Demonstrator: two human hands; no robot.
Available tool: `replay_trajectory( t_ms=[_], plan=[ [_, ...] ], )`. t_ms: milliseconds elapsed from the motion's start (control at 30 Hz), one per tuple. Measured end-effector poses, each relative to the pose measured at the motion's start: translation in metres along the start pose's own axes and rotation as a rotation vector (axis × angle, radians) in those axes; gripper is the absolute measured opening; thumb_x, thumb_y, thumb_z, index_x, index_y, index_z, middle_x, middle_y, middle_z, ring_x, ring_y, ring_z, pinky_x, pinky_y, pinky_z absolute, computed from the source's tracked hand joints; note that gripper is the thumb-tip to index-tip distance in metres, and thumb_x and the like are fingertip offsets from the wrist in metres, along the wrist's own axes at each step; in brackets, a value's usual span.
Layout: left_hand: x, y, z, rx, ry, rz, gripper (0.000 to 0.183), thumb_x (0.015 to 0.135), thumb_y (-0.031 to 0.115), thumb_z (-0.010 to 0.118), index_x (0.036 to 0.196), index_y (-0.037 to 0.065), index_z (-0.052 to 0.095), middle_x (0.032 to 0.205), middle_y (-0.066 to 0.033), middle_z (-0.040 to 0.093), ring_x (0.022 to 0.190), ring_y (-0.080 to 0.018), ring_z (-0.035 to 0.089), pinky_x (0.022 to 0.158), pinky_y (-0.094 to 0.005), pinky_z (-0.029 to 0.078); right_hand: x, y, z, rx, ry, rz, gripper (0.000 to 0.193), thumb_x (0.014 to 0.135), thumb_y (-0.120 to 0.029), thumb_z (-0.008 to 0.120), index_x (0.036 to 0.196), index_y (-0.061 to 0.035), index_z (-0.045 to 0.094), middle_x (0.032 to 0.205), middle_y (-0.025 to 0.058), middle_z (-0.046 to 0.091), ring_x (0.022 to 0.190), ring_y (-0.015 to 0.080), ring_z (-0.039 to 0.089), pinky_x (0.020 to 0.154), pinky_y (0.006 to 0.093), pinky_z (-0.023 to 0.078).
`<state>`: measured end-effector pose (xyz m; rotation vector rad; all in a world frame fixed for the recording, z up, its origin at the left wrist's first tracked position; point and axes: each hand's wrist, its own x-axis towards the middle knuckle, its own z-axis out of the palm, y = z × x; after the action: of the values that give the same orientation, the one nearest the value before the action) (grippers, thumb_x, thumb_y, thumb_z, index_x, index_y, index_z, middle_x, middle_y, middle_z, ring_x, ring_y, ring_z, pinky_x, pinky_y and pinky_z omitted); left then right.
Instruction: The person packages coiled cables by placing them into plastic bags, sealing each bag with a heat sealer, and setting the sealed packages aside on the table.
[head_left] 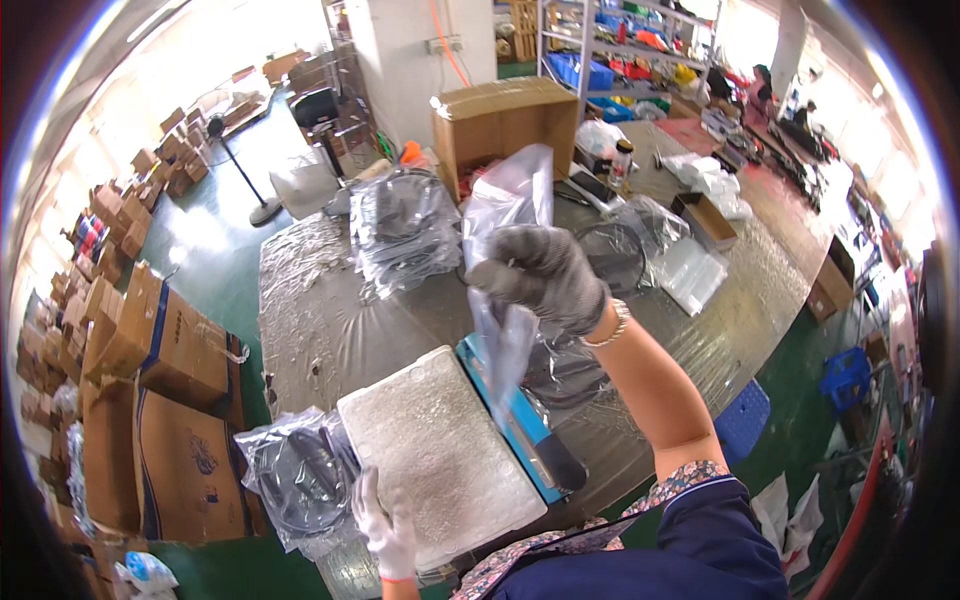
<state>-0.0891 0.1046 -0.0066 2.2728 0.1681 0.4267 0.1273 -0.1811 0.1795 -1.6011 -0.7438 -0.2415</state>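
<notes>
My right hand (545,275), in a grey glove, is raised over the table and closed around a clear plastic bag (515,190). The bag's upper part stands above my fingers, and its lower part hangs over a long blue tool that looks like a bag sealer (515,415). My left hand (385,525), in a white glove, has its fingers stretched out at the near left edge of a white foam slab (440,450). Beside that hand lies a clear bag with a black coiled cable or hose (300,480). Farther back sits a pile of similar bagged coils (400,225).
An open cardboard box (505,115) stands at the table's far side. Right of my raised hand are a loose black coil (615,255), flat clear bags (690,275) and a small open carton (705,220). Large cartons (190,440) stand left of the table.
</notes>
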Motion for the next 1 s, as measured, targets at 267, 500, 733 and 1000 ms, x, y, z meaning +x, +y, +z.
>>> replay_trajectory(
  t_ms=[267, 500, 733, 1000],
  plan=[
    [0.062, -0.060, -0.022, -0.693, -0.465, -0.310, 0.068, 0.090, 0.055, 0.060, 0.126, -0.003, 0.057, 0.118, -0.0164, 0.064, 0.109, -0.0250, 0.060, 0.097, -0.0347, 0.045, -0.058, -0.023, 0.045, 0.162, -0.275, 0.389, 0.011, 0.085, -0.009, 0.073, 0.091, -0.0065, 0.064, 0.078, 0.0003, 0.063, 0.069, 0.0110, 0.059, 0.062, 0.0271, 0.048],
    [0.022, -0.074, -0.040, -1.208, -0.259, -0.494, 0.030, 0.092, 0.020, 0.066, 0.114, 0.000, 0.065, 0.099, -0.0012, 0.069, 0.089, -0.0098, 0.061, 0.085, -0.0258, 0.048, -0.183, -0.029, 0.091, -0.564, -0.427, -0.116, 0.023, 0.073, -0.025, 0.082, 0.083, -0.0146, 0.064, 0.072, 0.0004, 0.062, 0.068, 0.0235, 0.062, 0.065, 0.0380, 0.047],
    [0.026, -0.034, -0.060, -1.097, -0.032, -0.302, 0.020, 0.093, 0.015, 0.061, 0.100, -0.003, 0.066, 0.094, -0.0085, 0.070, 0.080, -0.0116, 0.062, 0.073, -0.0259, 0.049, -0.196, -0.070, 0.092, -0.702, -0.450, -0.106, 0.031, 0.064, -0.034, 0.084, 0.078, -0.0173, 0.063, 0.077, -0.0025, 0.063, 0.070, 0.0194, 0.062, 0.063, 0.0359, 0.046],
    [0.088, 0.052, -0.078, -0.706, 0.008, 0.066, 0.019, 0.092, 0.015, 0.062, 0.088, -0.003, 0.068, 0.081, -0.0117, 0.068, 0.084, -0.0215, 0.066, 0.080, -0.0345, 0.052, -0.262, -0.060, 0.108, -0.570, -0.212, 0.144, 0.029, 0.069, -0.023, 0.086, 0.090, -0.0178, 0.066, 0.090, -0.0017, 0.063, 0.082, 0.0182, 0.066, 0.065, 0.0314, 0.051]
  ],
)
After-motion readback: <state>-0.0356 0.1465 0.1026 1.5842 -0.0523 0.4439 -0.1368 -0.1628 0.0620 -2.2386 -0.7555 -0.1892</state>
